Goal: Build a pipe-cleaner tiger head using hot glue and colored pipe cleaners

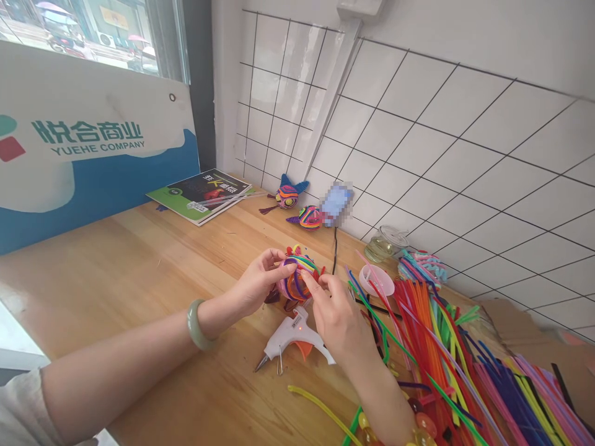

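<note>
My left hand (258,284) and my right hand (335,317) hold a small ball of wound multicoloured pipe cleaners (297,277) just above the wooden table (139,266). Left fingers pinch its upper left side; right fingertips press on its right side. A jade bangle (197,324) sits on my left wrist. A white hot glue gun (290,337) stands on the table right below the ball, nozzle pointing left. A loose yellow pipe cleaner (320,409) lies near the front.
A big pile of coloured pipe cleaners (465,365) spreads at the right. Two finished pipe-cleaner figures (297,204) and a blurred phone (335,203) lean by the wire-grid wall. A glass jar (385,244), a pink cup (376,280), a booklet (204,193), a sign board (88,142).
</note>
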The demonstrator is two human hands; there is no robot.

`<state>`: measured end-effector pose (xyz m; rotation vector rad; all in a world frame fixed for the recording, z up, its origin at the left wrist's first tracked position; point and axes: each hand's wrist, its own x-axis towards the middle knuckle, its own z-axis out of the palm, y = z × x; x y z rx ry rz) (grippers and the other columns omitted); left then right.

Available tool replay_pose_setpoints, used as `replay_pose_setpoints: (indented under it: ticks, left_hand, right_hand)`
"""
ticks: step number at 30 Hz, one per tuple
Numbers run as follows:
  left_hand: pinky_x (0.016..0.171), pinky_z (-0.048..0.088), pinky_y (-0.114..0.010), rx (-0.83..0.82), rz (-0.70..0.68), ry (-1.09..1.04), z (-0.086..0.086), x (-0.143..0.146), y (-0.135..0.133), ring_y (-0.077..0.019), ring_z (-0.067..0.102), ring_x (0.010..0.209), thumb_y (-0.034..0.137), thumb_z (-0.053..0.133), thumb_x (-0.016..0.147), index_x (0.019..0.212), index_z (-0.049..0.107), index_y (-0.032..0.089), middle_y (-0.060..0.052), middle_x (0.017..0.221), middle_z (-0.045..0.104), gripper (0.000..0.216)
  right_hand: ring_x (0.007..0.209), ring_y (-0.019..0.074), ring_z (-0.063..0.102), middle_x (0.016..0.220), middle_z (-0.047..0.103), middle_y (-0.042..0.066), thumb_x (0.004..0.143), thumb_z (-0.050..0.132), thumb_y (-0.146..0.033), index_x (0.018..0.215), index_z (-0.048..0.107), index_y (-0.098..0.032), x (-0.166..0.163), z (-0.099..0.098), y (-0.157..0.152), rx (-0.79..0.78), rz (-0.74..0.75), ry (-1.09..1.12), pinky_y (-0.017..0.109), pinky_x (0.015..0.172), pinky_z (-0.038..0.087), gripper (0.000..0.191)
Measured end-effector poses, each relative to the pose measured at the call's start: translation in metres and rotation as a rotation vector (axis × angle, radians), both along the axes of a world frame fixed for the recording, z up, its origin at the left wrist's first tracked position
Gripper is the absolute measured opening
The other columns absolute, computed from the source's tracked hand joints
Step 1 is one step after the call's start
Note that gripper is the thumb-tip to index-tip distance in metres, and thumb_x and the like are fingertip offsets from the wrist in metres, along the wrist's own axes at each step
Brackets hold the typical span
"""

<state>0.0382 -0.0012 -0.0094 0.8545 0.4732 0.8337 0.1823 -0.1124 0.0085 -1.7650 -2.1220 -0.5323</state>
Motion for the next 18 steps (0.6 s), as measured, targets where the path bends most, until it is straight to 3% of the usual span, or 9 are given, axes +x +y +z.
replay_pose_setpoints:
  ticks: [4,18]
  left_hand:
    - [0.058,0.050,-0.021,-0.011,0.037,0.007,-0.0019,0.0012,0.0003,-0.0095,0.061,0.066,0.022,0.083,0.062,0.084,0.049,0.017,0.002,0.082,0.061,0.041]
    - [0.057,0.050,-0.021,-0.008,0.045,0.012,-0.0037,0.0017,0.0012,-0.0103,0.060,0.066,0.022,0.083,0.060,0.082,0.048,0.017,0.002,0.079,0.061,0.041]
  right_hand:
    - [0.081,0.0213,0.062,0.098,0.056,0.012,0.087,0.039,-0.001,0.135,0.050,-0.017,-0.0015,0.0010,0.0000,-0.005,0.006,-0.034,0.033,0.065,0.054,0.052]
    - [0.080,0.0218,0.063,0.098,0.058,0.011,0.085,0.043,0.000,0.134,0.052,-0.018,-0.0019,0.0018,-0.0009,0.015,0.007,-0.060,0.033,0.064,0.055,0.053]
